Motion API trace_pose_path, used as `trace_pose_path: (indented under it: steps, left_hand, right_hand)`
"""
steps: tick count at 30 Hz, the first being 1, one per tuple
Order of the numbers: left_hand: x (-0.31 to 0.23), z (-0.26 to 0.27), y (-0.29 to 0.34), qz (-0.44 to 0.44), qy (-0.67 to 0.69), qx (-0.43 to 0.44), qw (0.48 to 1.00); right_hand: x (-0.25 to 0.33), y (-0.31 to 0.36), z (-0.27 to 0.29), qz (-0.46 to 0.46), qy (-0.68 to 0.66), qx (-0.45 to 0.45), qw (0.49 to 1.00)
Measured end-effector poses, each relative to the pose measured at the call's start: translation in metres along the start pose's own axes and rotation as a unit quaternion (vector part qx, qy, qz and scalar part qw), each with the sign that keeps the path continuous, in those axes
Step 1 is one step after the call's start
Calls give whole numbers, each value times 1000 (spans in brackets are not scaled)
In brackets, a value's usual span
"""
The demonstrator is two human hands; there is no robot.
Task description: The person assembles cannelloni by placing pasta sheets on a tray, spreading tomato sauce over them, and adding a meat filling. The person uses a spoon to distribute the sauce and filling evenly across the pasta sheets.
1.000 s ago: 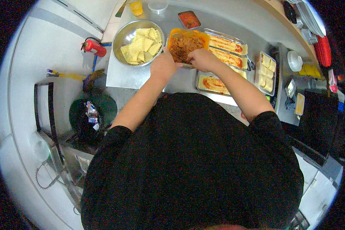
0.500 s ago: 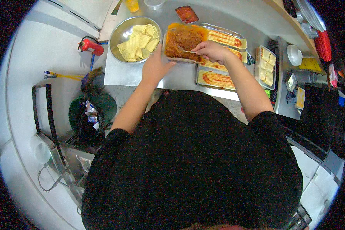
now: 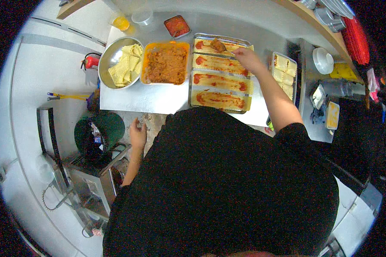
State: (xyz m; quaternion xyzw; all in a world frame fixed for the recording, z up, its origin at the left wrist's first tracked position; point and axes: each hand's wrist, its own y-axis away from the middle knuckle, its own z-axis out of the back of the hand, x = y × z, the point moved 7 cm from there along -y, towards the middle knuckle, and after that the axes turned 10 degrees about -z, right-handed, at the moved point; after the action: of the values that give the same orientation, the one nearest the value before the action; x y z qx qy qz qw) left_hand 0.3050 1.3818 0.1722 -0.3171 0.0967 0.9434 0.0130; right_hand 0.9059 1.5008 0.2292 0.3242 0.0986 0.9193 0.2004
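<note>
The right hand [image 3: 247, 59] pinches a thin spoon [image 3: 230, 52], its bowl hidden by a coarse, moist reddish-brown clump [image 3: 218, 45], over the farthest of four ridged, sauce-streaked pale-yellow pasta strips [image 3: 221, 63]. These lie flat in a shallow silver metal tray [image 3: 191, 85] below that hand, probably so their whole length is reachable. Left of it, presumably for easy scooping, stands a rectangular translucent plastic tub [image 3: 144, 64] of similar mince [image 3: 166, 64]. The left hand [image 3: 138, 134] hangs loosely spread, apparently holding nothing.

- Bright, cool light; glare on the surface [image 3: 133, 101]
- Soft grey shadow across the left wall [image 3: 47, 77]
- Speckled noise over the black shirt [image 3: 218, 180]
- Curved fisheye edges, black corners
</note>
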Motion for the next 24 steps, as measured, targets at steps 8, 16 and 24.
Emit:
trace_pose_path:
  steps: [8,16,24]
  left_hand:
    - [-16,-38,101,145,-63,91,983]
    - [35,-71,185,202,-112,146,962]
    - [45,-72,205,206,-63,141,966]
  right_hand:
    - [-11,-33,-36,42,178,-20,983]
    - [-12,-23,-35,128,176,-60,974]
    - [-31,-31,-44,106,198,-41,974]
